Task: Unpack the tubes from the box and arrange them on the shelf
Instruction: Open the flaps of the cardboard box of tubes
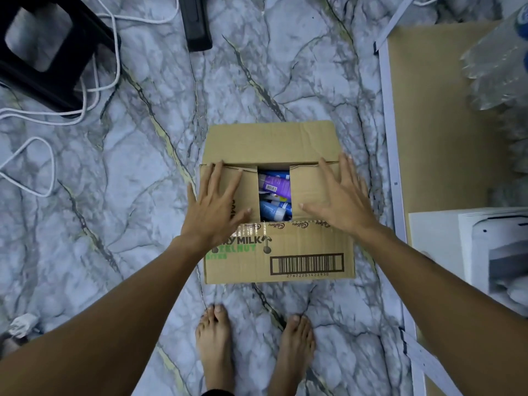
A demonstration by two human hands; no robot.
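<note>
A brown cardboard box (285,252) stands on the marbled floor just ahead of my bare feet. Its two long flaps lie folded outward, front and back. The two short inner flaps are nearly closed, leaving a gap in the middle. Through that gap show several blue and purple tubes (275,192). My left hand (217,207) lies flat with spread fingers on the left inner flap. My right hand (340,198) lies flat with spread fingers on the right inner flap. The shelf (434,124), a tan board with a white front edge, runs along the right.
Clear plastic bottles (503,61) lie on the shelf at the top right, and a white carton (491,252) sits on it nearer me. A black plastic stool (43,52) and white cables (34,167) occupy the floor at the upper left.
</note>
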